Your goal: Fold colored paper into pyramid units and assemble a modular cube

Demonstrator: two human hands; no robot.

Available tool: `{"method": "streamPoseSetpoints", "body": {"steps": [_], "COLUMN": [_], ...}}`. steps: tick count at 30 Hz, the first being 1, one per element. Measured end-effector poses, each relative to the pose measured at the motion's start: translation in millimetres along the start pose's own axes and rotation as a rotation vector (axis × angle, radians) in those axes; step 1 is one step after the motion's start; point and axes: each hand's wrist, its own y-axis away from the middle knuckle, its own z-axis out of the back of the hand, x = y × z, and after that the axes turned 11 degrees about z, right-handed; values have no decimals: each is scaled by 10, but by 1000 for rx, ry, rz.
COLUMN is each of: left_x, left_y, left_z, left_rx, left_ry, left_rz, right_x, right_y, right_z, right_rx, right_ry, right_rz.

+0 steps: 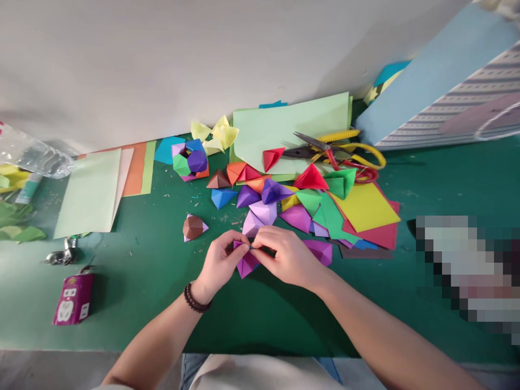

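Note:
Near the front middle of the green table, my left hand (223,259) pinches a folded purple paper piece (246,264) between thumb and fingers. My right hand (284,253) meets it from the other side, its thumb and fingertips closed on a small blue paper bit (251,247) at the purple piece's edge. The fingertips hide how the two papers join. Just beyond my hands lie folded lilac pieces (260,215) and a mixed heap of folded paper units, among them a violet one (274,190). A brown and lilac folded piece (193,227) sits to the left.
A multicoloured paper ball (190,160) stands behind on the left. Scissors (314,142) and pliers lie on pale green sheets (284,127). Yellow and red square sheets (368,208) are at right, beside a striped paper bag (442,92). A purple carton (73,298) stands front left.

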Motion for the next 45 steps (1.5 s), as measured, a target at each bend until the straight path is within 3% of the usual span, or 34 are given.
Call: {"method": "streamPoseSetpoints", "body": {"steps": [4, 9, 15, 25, 28, 34, 39, 45], "left_x": [-8, -13, -12, 20, 13, 14, 7, -30], "left_y": [-2, 3, 25, 20, 19, 2, 7, 16], "left_z": [-46, -50, -31, -58, -41, -31, -54, -32], "left_rx": [-75, -115, -155, -195, -169, -63, -24, -75], "left_ry": [-77, -115, -79, -209, -200, -40, 181, 54], "left_rz": [-44, -87, -58, -140, -134, 39, 109, 44], "right_x": [-21, -37, -16, -42, -6, 56, 23, 10], "right_y": [10, 13, 4, 69, 66, 58, 49, 51], "right_z": [-69, -70, 69, -67, -70, -35, -21, -61], "right_rx": [-22, -47, 91, 1, 15, 35, 11, 3], "right_ry": [28, 18, -127, 206, 258, 242, 114, 77], "right_rz": [-105, -88, -185, 35, 64, 102, 31, -33]}}
